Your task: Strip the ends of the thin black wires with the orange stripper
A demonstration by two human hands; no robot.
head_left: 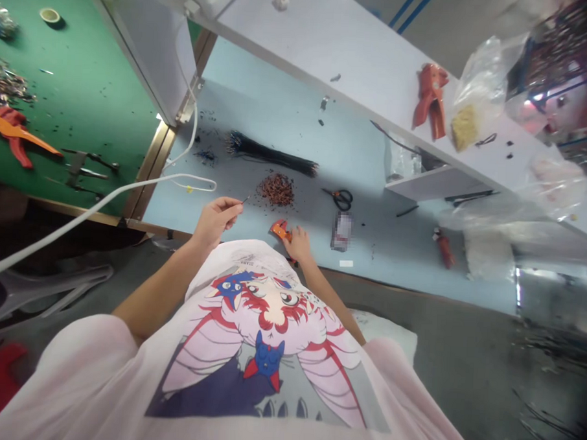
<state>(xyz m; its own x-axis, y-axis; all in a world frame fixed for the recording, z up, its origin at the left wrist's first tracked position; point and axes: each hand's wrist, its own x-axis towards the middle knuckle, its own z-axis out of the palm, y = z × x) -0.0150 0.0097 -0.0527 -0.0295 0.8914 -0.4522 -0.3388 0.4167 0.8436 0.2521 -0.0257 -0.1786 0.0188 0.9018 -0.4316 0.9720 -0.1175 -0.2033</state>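
Near the front edge of the table, my left hand (218, 222) is closed in a pinch. A short thin dark wire (246, 200) sticks out from its fingertips. My right hand (298, 243) is wrapped round a red and orange wire stripper (279, 229), whose head points to the left. Just beyond both hands lies a heap of small reddish-brown pieces (276, 190). Behind that heap, a long bundle of black wires (272, 154) stretches across the table. Scissors with black and orange handles (342, 198) rest to the right of the heap.
A white cable (129, 187) crosses the left side. On the raised shelf (292, 32) lies a red hand tool (431, 99). Another red-handled tool (445, 248) is at the table's right. An orange and red tool (22, 135) sits on the green surface (104, 88).
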